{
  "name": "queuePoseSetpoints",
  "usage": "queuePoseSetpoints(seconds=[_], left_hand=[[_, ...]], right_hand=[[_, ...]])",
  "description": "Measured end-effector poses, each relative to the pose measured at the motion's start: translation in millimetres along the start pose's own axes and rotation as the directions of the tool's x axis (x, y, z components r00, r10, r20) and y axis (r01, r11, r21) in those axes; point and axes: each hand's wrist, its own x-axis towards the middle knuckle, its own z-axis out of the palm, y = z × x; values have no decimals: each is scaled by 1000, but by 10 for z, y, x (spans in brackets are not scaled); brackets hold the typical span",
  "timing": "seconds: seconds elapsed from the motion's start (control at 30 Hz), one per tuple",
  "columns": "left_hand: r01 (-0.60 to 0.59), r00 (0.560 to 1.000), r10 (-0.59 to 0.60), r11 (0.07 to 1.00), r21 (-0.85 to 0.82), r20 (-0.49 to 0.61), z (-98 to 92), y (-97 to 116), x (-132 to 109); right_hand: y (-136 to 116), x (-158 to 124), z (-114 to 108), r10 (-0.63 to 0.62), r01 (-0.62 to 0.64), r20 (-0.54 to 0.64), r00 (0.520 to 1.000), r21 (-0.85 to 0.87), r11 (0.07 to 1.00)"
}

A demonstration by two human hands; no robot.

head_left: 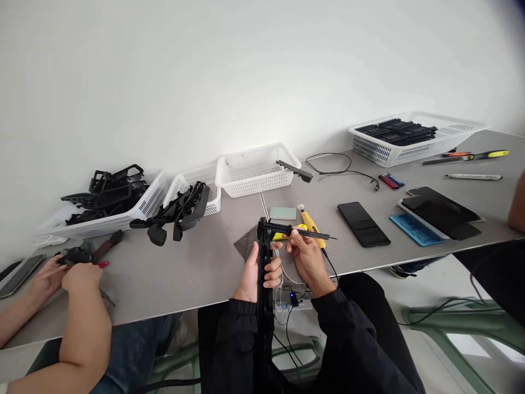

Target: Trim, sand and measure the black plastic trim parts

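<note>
My left hand (pixel 249 278) is closed around a long black plastic strip (pixel 264 298), which stands lengthwise in front of me. Its lower end merges with my dark clothing. A black caliper (pixel 318 235) lies across the strip's upper end, its jaws at the strip; whether they touch it I cannot tell. My right hand (pixel 308 260) pinches the caliper's beam, the thin depth rod pointing right. Just behind are a yellow rotary tool (pixel 312 227) with a small pale disc tip, another yellow object partly hidden, and a pale green block (pixel 283 213).
White baskets with black parts stand left (pixel 150 200) and far right (pixel 381 150); a middle basket (pixel 246 189) has a black piece over its rim. Phones (pixel 363 223), a blue tray (pixel 416 229) and a marker (pixel 473 177) lie right. A co-worker's hands (pixel 82 276) work at left.
</note>
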Motion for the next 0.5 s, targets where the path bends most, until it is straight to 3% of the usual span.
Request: queuePoseSetpoints(seconds=[0.5], left_hand=[[13, 1000, -13, 1000, 10, -14, -90, -22, 21]], right_hand=[[45, 7, -32, -18, 18, -35, 999, 7, 1000]])
